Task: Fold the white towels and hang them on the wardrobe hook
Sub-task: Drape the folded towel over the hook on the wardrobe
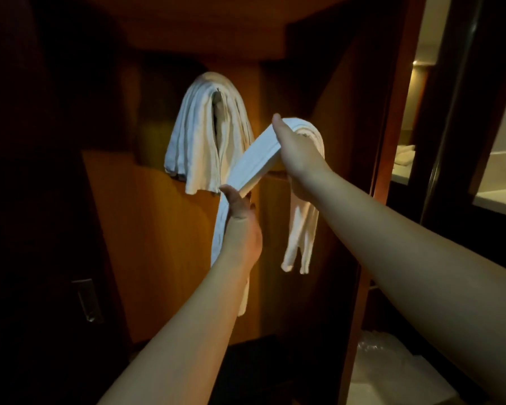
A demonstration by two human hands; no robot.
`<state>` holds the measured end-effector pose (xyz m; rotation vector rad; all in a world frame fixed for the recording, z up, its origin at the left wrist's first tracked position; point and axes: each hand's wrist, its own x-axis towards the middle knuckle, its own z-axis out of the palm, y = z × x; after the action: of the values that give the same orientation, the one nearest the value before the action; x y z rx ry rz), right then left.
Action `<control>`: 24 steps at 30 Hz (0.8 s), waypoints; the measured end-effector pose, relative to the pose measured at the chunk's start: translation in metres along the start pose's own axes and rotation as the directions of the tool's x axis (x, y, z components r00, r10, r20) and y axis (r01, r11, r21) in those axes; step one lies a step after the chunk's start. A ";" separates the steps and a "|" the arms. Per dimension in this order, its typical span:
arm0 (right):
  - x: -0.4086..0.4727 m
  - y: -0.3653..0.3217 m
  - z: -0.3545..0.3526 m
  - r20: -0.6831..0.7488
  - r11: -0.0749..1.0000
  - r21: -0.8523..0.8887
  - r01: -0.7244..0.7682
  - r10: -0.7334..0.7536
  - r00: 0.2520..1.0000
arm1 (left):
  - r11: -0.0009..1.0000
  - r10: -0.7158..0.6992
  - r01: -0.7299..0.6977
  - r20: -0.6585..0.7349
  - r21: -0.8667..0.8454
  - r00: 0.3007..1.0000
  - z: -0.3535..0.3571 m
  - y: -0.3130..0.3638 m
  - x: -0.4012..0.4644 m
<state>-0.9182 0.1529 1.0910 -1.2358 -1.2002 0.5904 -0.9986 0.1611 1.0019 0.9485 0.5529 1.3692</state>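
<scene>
A folded white towel hangs draped over a hook inside the dim wooden wardrobe, upper centre. I hold a second white towel, folded into a long narrow strip, in front of it and lower to the right. My right hand grips the strip at its highest point, where it bends over and its far end dangles down. My left hand grips the strip lower down, and the rest hangs below my wrist. The two towels look apart.
Orange-brown wardrobe panels stand behind the towels, with a shelf above. A dark door with a metal handle is at the left. At the right, a lit room with a counter. Pale plastic wrapping lies low at the right.
</scene>
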 end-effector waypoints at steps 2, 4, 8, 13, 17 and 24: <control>0.004 0.006 -0.001 -0.021 0.993 -0.120 0.018 -0.020 1.000 | 0.987 0.041 -0.038 0.014 -0.156 0.999 -0.008 0.009 0.006; 0.006 0.008 0.000 -0.040 0.980 -0.200 0.016 -0.025 0.999 | 0.974 0.021 -0.032 -0.051 -0.225 0.998 -0.020 0.026 0.012; 0.004 0.011 0.005 -0.063 0.957 -0.289 0.009 -0.028 0.998 | 0.967 -0.037 0.010 -0.100 -0.254 0.994 -0.048 0.054 0.035; 0.021 0.012 0.019 -0.077 0.982 -0.186 -0.017 0.002 0.997 | 0.999 -0.035 0.032 -0.138 -0.019 0.990 -0.062 0.090 0.059; 0.041 0.019 0.031 -0.053 1.000 0.022 -0.006 0.007 0.999 | 0.981 0.059 -0.040 -0.101 0.189 0.993 -0.065 0.117 0.080; 0.093 0.019 0.034 -0.039 0.949 0.302 0.088 -0.080 0.996 | 0.893 0.193 -0.172 -0.009 0.416 0.981 -0.062 0.150 0.137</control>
<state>-0.9143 0.2528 1.1036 -0.9248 -1.0884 0.6658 -1.1113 0.2984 1.1178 1.3399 0.8314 1.4759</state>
